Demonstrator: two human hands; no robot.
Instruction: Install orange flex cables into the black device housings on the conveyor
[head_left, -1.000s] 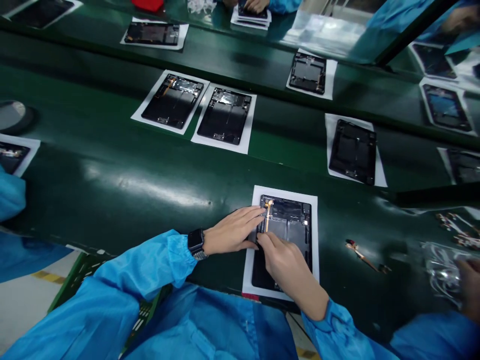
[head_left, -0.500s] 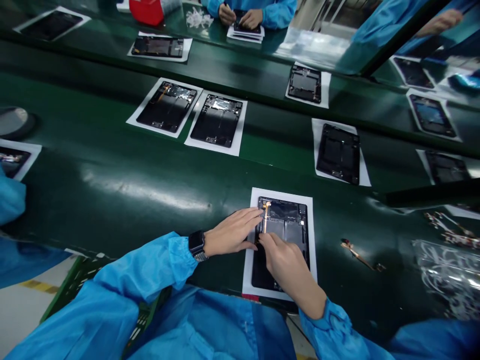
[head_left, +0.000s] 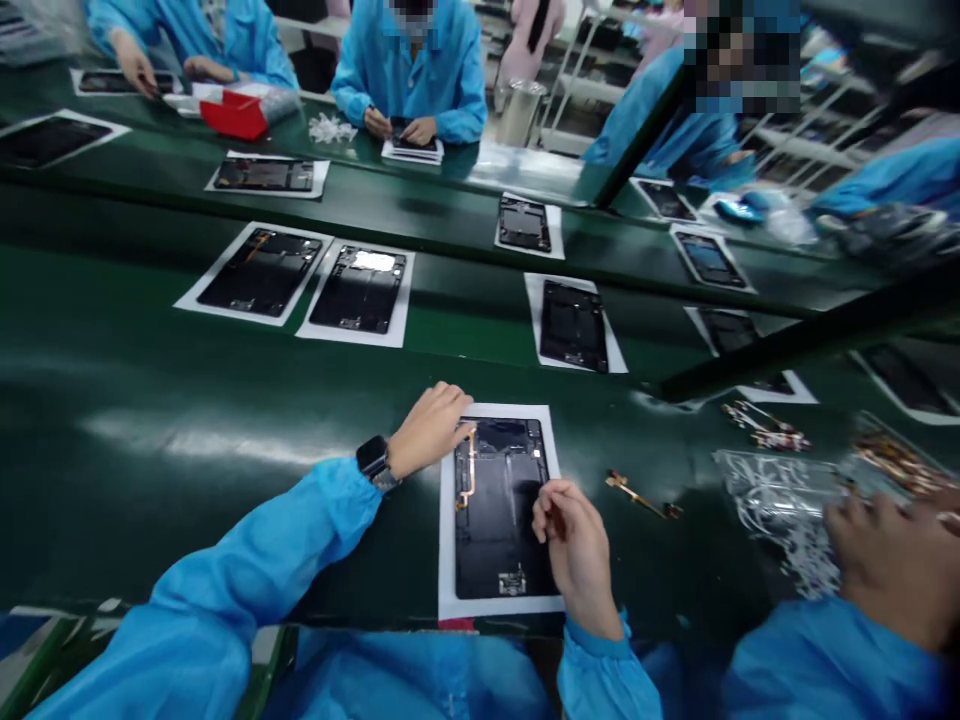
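Observation:
An opened tablet shell (head_left: 491, 530) lies on a white sheet (head_left: 446, 605) in front of me. An orange flex cable (head_left: 471, 465) runs down its left side. My left hand (head_left: 429, 430), wearing a watch, rests at the upper left corner, its fingers stretched over the sheet's edge and the thumb near the cable's top. My right hand (head_left: 577, 545) is at the shell's right edge, palm partly turned up. Its fingers are loosely curled with a gap to the thumb, and nothing shows in them. Another flex cable (head_left: 641, 495) lies on the bench to the right.
More tablet shells on white sheets, such as one shell (head_left: 574, 325), lie across the green bench (head_left: 225, 400). At right, a co-worker's hand (head_left: 892, 560) is by a clear plastic tray (head_left: 780, 475) and white scraps. A dark post (head_left: 750, 355) slants over the bench. Co-workers sit opposite.
My right hand has moved off the orange cable to the shell's right edge. My left hand has shifted up to the corner. The view has tilted up and turned right.

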